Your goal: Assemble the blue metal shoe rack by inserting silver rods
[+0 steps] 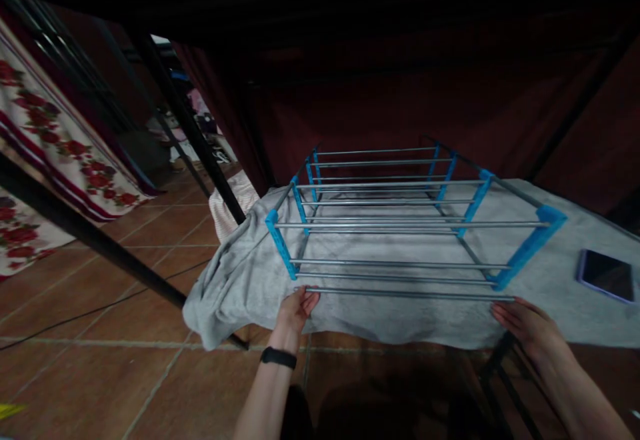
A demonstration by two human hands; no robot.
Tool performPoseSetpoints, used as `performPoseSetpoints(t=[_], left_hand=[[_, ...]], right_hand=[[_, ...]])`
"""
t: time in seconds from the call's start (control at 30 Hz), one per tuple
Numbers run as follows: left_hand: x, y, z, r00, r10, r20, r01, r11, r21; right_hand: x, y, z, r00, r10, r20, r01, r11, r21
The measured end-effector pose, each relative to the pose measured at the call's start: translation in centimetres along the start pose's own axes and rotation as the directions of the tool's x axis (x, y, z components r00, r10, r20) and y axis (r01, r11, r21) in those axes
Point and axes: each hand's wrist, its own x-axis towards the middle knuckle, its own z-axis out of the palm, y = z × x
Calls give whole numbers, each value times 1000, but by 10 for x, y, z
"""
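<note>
A thin grey metal rod stretches between my two hands, low along the front of the grey blanket. Its left end is pinched in my left hand, which has a black band on the wrist. At the other end, the fingers of my right hand close round the tip. Just behind the rod stands a rack of grey tubes with blue plastic connectors, resting on the blanket. The rod lies apart from the rack's front tubes. Whether a second rod runs alongside it, I cannot tell.
A dark phone lies on the grey blanket at the right. Black metal posts rise at the left, and a dark red curtain hangs behind. A cable crosses the tiled floor.
</note>
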Motion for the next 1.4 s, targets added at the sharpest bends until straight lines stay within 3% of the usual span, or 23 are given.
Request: performPoseSetpoints(t=[0.33,0.67,1.4], left_hand=[[2,1,4,1000,2,-8,-3,995,-102],[6,-3,4,1000,-22,-23,19,995,-95],[5,-1,5,999,-21,-24,20,998,-67]], right_hand=[[-5,-5,1,999,-8,37,8,1000,13],[2,2,-3,997,43,68,-39,998,-54],[6,7,0,997,-5,77,8,999,-38]])
